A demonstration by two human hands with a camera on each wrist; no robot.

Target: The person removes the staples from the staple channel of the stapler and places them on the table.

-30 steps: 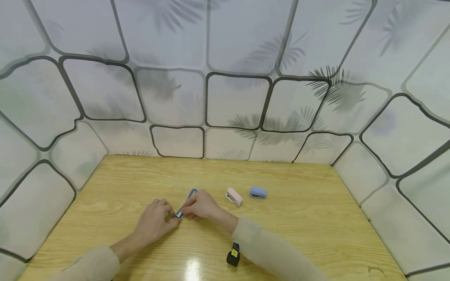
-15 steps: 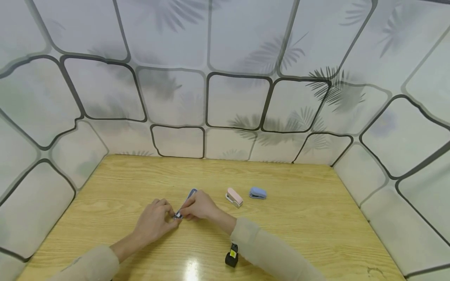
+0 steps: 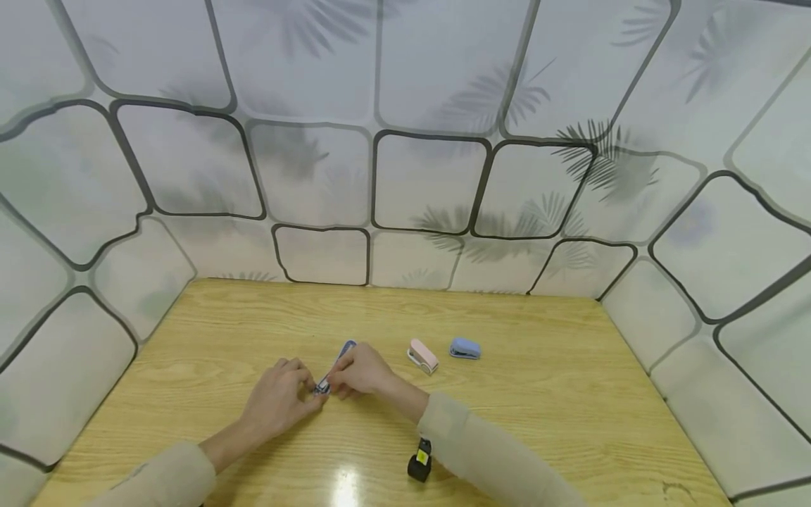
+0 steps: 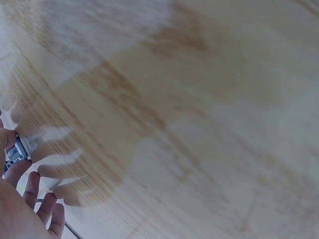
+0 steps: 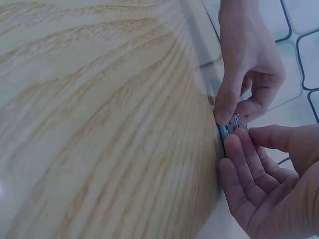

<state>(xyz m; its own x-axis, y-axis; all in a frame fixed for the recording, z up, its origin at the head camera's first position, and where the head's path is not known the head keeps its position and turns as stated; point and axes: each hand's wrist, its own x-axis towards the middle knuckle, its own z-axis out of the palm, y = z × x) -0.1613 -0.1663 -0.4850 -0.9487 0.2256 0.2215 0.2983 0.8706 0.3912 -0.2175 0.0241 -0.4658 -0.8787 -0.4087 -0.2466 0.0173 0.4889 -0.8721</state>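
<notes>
With both my hands meeting at the middle of the wooden table [image 3: 538, 394], I'm working on a small blue stapler [image 3: 336, 366] that lies slanted there, its far end poking out past my knuckles. My left hand [image 3: 279, 398] pinches the near metal end of it between thumb and curled fingers; the right wrist view shows that pinch closing on the shiny tip. My right hand [image 3: 361, 372] comes in from the other side, fingers curled over the stapler's body and thumb near the same metal end, so both hands grip it, fingertips almost touching each other. The left wrist view is mostly blurred tabletop, with only a sliver of the metal part at its edge. Just right of my right hand sits a pink stapler [image 3: 422, 355], and beside that, a little further right, a second blue stapler [image 3: 465, 348], both apart from my hands. A black wrist camera [image 3: 419, 461] hangs under my right sleeve.
</notes>
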